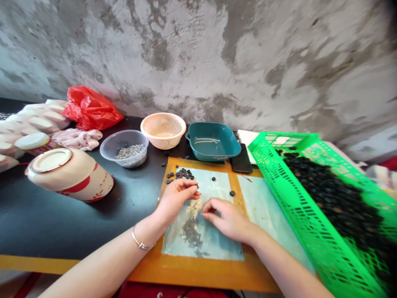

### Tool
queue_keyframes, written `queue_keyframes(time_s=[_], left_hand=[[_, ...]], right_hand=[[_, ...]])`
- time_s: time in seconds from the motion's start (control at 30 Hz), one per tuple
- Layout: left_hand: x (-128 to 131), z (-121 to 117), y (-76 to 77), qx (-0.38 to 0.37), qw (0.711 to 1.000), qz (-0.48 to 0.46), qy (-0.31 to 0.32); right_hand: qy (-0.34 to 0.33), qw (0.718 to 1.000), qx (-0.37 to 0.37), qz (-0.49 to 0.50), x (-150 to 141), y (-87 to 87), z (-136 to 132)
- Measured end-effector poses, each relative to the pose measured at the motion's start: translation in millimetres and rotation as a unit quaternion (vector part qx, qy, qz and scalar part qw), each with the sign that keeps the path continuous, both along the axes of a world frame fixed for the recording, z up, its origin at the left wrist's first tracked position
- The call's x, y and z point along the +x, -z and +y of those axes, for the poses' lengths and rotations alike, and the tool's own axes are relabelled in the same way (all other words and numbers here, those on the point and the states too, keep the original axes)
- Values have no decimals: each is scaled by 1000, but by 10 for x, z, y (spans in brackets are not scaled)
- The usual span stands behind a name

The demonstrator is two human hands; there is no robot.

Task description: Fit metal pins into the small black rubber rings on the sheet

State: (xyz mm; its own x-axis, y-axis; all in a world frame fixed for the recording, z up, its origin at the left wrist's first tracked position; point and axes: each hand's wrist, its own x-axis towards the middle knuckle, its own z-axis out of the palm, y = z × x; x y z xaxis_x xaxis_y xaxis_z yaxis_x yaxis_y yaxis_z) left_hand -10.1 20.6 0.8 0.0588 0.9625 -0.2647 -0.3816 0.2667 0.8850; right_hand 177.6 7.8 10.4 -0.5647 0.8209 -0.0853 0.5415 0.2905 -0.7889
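My left hand (pixel 175 198) is closed in a pinch above the pale sheet (pixel 221 246), with a small dark piece (pixel 197 186) just showing at its fingertips. Close by on the right, my right hand (pixel 229 219) also pinches thumb to finger; whatever it holds is too small to make out. Below the hands lies a heap of thin metal screws (pixel 191 232). Beyond my left hand sits a cluster of small black round pieces (pixel 184 173), some with a hole in the middle. Two black pieces (pixel 232 193) lie apart on the right.
A green basket (pixel 288 219) full of black pieces (pixel 335 198) stands at right, a phone (pixel 242 161) beside it. Behind are a teal basin (pixel 214 140), a pink bowl (pixel 163 130) and a clear bowl (pixel 124 145) of screws. A large cup (pixel 72 174) and red bag (pixel 89 107) are left.
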Motion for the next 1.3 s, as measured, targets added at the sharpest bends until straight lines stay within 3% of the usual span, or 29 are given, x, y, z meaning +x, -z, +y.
queue_keyframes(time_s=[0.1, 0.2, 0.5, 0.7, 0.83, 0.97, 1.1, 1.3], left_hand=[[27, -33, -9, -4, 999, 10, 44], [63, -69, -7, -19, 996, 18, 84], [106, -99, -33, -29, 991, 50, 121], [115, -115, 28, 25, 984, 145, 103], [134, -133, 24, 15, 987, 124, 97], [153, -140, -4, -38, 993, 64, 87], [139, -119, 5, -79, 993, -37, 82], [89, -86, 37, -97, 989, -81, 80]], right_hand=[[102, 990, -44, 86, 81, 33, 69], [150, 977, -60, 140, 107, 59, 102], [159, 970, -71, 170, 84, 93, 76], [174, 970, 1, 170, 64, 148, 15], [185, 967, 6, 174, 37, 172, -6], [185, 966, -34, 178, 118, 76, 62], [233, 969, -2, 86, 422, -5, 240], [207, 969, 54, -122, 720, 175, 407]])
